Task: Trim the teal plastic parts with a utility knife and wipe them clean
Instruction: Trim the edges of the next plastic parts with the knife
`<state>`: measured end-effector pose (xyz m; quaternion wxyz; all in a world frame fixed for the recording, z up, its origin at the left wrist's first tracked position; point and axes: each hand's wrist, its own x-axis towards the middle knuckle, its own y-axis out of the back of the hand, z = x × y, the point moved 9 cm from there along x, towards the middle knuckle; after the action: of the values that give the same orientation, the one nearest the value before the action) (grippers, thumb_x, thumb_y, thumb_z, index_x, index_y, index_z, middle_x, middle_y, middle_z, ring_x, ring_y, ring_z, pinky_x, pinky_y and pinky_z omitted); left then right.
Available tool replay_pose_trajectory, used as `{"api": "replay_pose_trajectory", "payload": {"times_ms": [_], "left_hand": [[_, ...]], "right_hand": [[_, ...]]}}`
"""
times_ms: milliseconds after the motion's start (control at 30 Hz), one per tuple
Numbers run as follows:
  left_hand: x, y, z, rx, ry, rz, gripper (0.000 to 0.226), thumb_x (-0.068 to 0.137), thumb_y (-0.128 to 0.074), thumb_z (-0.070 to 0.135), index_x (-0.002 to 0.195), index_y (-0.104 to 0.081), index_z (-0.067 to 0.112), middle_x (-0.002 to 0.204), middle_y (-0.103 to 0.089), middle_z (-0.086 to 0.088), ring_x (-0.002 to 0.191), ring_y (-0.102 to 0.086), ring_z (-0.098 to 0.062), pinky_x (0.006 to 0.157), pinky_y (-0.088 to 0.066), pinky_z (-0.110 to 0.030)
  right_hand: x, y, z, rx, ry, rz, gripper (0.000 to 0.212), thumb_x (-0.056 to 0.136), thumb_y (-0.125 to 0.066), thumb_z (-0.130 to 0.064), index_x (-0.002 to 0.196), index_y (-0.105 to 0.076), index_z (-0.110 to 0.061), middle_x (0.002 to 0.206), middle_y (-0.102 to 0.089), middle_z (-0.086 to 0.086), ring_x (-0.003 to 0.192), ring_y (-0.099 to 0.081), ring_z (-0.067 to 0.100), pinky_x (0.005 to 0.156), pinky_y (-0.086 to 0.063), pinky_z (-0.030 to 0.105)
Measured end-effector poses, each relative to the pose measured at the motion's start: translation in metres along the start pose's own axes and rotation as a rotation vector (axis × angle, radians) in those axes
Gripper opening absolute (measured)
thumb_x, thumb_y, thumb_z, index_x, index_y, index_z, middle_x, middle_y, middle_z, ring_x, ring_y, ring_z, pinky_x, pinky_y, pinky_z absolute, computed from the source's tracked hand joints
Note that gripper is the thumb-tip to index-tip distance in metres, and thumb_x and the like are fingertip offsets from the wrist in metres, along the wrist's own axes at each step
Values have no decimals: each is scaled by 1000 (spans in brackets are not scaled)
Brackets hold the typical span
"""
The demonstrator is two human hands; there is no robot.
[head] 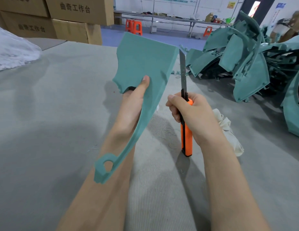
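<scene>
My left hand (134, 99) grips a teal plastic part (142, 64) from below, thumb on its face, holding it up above the grey table. The part is a broad flat panel that narrows into a curved arm ending in a ring near my forearm. My right hand (190, 112) grips an orange utility knife (186, 135) upright, its long blade (183, 70) extended and standing just right of the panel's right edge. A pale wiping cloth (228, 129) lies on the table behind my right wrist.
A heap of teal plastic parts (245, 60) fills the table's right side. The grey felt tabletop (53, 114) spreads to the left. Cardboard boxes (70, 19) stack at the back left, beside a clear plastic bag (10, 50). Orange stools (133, 26) and a workbench stand beyond.
</scene>
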<state>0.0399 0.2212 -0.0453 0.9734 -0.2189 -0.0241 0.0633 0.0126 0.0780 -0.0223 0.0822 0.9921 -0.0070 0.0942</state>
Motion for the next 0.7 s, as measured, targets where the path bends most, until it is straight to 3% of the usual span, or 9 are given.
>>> {"api": "replay_pose_trajectory", "payload": {"times_ms": [133,200,300,367,467,600,700], "left_hand": [[-1,-3,6,-18,-54,-18,24,97,-54,31,79,-64,18,56,-63,7,48,-58,-8,46,-44,-18],[-3,-4,8,-64,-64,-20,20,98,-52,28,90,-66,15,70,-70,8,60,-66,-6,52,-48,-17],[-5,-6,9,-132,-70,-34,25,99,-51,27,112,-63,9,95,-69,1,79,-66,-11,64,-50,-20],[-6,-7,9,-128,-61,-38,32,99,-50,28,121,-61,8,101,-66,0,80,-64,-12,65,-49,-21],[-7,-9,9,-113,-51,-53,25,99,-50,29,112,-63,12,92,-67,3,70,-64,-8,55,-48,-18],[-5,0,10,-6,-43,20,24,97,-54,33,80,-61,17,53,-59,9,45,-55,-7,44,-41,-15],[-6,-1,10,-2,-57,13,24,97,-53,33,80,-61,18,55,-61,10,47,-57,-6,45,-42,-15]], "right_hand": [[-5,-11,-8,-82,29,-105,23,90,-67,-25,75,-68,-8,58,-60,-5,48,-43,5,52,-39,18],[-8,-20,-8,-125,33,-178,23,87,-70,-22,78,-66,-2,59,-62,-6,49,-42,4,53,-38,18],[-11,-30,-9,-170,46,-260,19,88,-70,-16,72,-62,-8,55,-60,-9,49,-41,2,50,-35,14],[-11,-31,-8,-163,47,-269,19,90,-67,-14,71,-61,-11,54,-60,-8,49,-43,2,51,-37,14],[-10,-27,-8,-170,46,-259,18,91,-65,-13,73,-63,-12,55,-59,-7,49,-44,2,53,-40,14],[-7,-16,-8,-156,43,-178,19,90,-63,-11,71,-63,-13,53,-55,-8,48,-44,3,51,-38,14],[-6,-12,-7,-105,39,-145,15,89,-65,-13,75,-65,-7,54,-57,-8,48,-43,4,52,-39,15]]}}
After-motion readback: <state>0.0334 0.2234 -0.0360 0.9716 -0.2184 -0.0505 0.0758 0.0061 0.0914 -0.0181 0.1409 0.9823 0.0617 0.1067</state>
